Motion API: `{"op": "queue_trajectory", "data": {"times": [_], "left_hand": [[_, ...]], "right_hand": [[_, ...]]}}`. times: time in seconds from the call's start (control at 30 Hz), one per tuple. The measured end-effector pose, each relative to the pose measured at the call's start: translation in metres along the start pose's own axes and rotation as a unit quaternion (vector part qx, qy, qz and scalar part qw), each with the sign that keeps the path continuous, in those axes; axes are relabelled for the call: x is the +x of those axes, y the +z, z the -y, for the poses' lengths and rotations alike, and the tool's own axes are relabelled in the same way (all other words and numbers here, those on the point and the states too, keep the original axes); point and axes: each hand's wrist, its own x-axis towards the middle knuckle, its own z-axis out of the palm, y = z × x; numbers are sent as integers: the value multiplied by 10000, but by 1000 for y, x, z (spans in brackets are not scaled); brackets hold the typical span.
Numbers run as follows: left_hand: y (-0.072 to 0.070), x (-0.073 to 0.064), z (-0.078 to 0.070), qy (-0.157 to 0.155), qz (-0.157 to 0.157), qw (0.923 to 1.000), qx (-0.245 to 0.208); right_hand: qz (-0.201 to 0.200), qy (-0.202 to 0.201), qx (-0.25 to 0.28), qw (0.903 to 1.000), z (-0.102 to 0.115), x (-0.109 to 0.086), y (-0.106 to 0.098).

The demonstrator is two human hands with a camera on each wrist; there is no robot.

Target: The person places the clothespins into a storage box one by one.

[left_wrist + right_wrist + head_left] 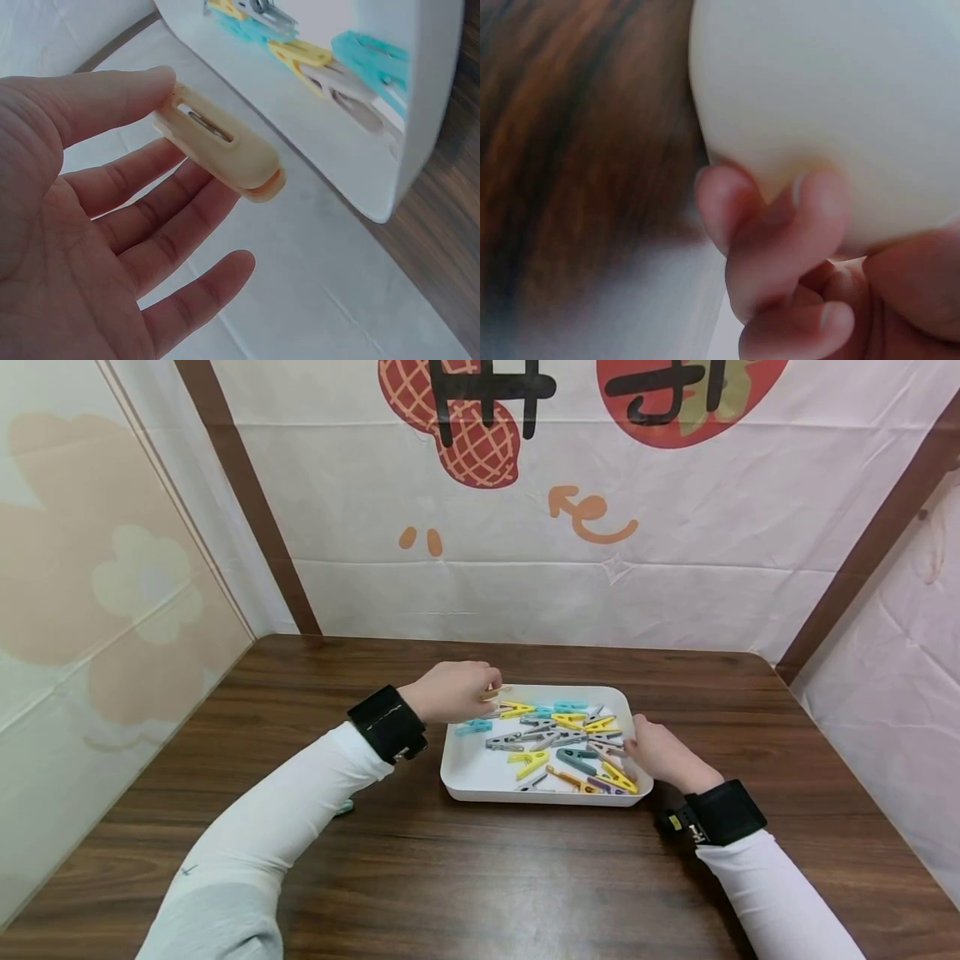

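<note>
A cream clothespin (238,159) is pinched between the thumb and fingers of my left hand (450,691), over the back left corner of a white tray (480,781). The little finger of that hand extends away from the pin in the left wrist view. My right hand (666,756) grips the tray's right side; in the right wrist view its curled fingers (787,240) press against the white wall. Inside the tray lie several clothespins, among them yellow ones (531,762), grey ones (502,741), turquoise ones (474,726) and an orange one (570,779).
The tray stands on a dark wooden table (465,877). A small teal object (345,807) lies on the table left of the tray, partly hidden by my left forearm. A white printed curtain (480,593) hangs behind the table.
</note>
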Motion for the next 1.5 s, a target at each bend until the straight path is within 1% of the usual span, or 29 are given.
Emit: {"op": "queue_trajectory", "data": {"times": [0.1,0.2,0.33,0.43,0.53,0.67,0.77,0.97,1.17,1.33,1.5], "left_hand": [[3,10,-8,14,210,9998,7],[8,19,-15,164,329,9991,198],[18,32,-20,337,311,9974,557],[25,41,-21,275,321,9971,631],[28,47,-21,97,454,9979,444],[28,51,-20,-163,658,9977,26],[29,52,-18,-303,680,9972,-103],[38,57,-14,-408,540,9977,-45],[45,62,-12,-486,616,9965,282],[47,64,-8,-610,587,9962,195],[49,64,-5,-578,549,9967,173]], "right_hand": [[-15,10,-11,10000,-1,0,1],[-13,8,-3,10000,-2,0,1],[-15,-27,13,10000,-3,0,0],[-26,-38,29,10000,-3,0,0],[-40,-19,44,10000,-3,0,1],[-35,-1,52,10000,-2,1,0],[-9,32,58,10000,-1,1,0],[5,30,70,10000,-2,1,-1],[-13,38,85,10000,0,-1,-2],[34,46,104,9999,0,2,-1],[55,15,109,9999,0,2,-1]]}}
